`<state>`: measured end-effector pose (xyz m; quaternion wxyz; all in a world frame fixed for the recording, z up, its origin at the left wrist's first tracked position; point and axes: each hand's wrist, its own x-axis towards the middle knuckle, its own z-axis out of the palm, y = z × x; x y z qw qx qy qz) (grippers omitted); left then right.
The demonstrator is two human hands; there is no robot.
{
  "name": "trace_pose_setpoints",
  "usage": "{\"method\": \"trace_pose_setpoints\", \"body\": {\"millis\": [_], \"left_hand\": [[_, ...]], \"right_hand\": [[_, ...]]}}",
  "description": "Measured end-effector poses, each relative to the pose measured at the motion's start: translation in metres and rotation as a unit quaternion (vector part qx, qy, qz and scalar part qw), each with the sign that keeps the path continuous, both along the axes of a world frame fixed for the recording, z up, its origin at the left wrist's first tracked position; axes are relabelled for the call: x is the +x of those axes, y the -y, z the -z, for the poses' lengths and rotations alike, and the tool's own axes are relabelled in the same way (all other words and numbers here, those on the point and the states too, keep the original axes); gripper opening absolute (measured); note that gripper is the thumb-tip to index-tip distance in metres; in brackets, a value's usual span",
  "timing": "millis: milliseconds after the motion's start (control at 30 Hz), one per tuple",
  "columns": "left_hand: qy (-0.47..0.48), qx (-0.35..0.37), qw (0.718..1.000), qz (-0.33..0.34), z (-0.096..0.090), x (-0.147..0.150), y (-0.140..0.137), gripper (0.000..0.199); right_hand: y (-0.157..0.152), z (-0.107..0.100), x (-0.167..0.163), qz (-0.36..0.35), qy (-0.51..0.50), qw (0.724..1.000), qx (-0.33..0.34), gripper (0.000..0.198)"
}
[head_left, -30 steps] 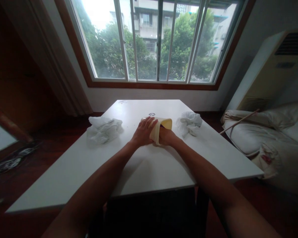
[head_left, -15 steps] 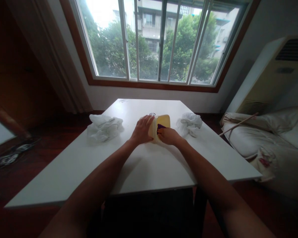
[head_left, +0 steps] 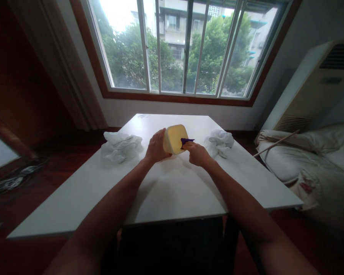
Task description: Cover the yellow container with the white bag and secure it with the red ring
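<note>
The left grip is clamped on the left side of a pale-yellow, rounded-square plastic container; its fingers are partly hidden behind the wall. The container is positioned above the middle of the white, flat-topped bench, tilted, with its broad yellow face toward the camera and a ridged rim along the left edge of that face; whether its lower edge touches the bench cannot be determined. At the right of the face, a dark-purple, pointed piece of cloth overlaps the container. The right grip is closed on this cloth and conceals part of it. Surrounding items, left to right: tangled pale cables on the dark-red floor; a large, crumpled white bundle on the bench; a smaller, crumpled white bundle, near the right grip; a slender wooden stick leaning across a cream, padded sofa; and a tall, cream air conditioner behind the sofa. The bundles flank the container without obstructing it.
</note>
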<state>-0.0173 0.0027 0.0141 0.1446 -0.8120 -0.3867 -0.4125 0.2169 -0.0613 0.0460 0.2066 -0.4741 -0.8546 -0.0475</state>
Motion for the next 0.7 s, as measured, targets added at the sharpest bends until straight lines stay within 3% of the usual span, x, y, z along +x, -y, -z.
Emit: {"method": "trace_pose_setpoints", "body": {"millis": [233, 400, 567, 700], "left_hand": [[-0.012, -0.004, 1.0, 0.009, 0.005, -0.001, 0.0, 0.128], [0.014, -0.011, 1.0, 0.003, 0.008, -0.004, -0.004, 0.132], [0.071, -0.037, 0.997, -0.014, 0.007, -0.009, -0.003, 0.136], [0.09, -0.059, 0.994, -0.01, 0.006, -0.013, -0.004, 0.139]], "right_hand": [[-0.008, 0.002, 0.006, -0.032, -0.052, 0.998, 0.003, 0.032], [-0.016, 0.003, 0.02, -0.05, -0.156, 0.986, 0.017, 0.027], [-0.036, 0.014, 0.047, 0.059, -0.312, 0.945, 0.074, 0.027], [-0.056, 0.031, 0.066, 0.142, -0.356, 0.919, 0.093, 0.031]]}}
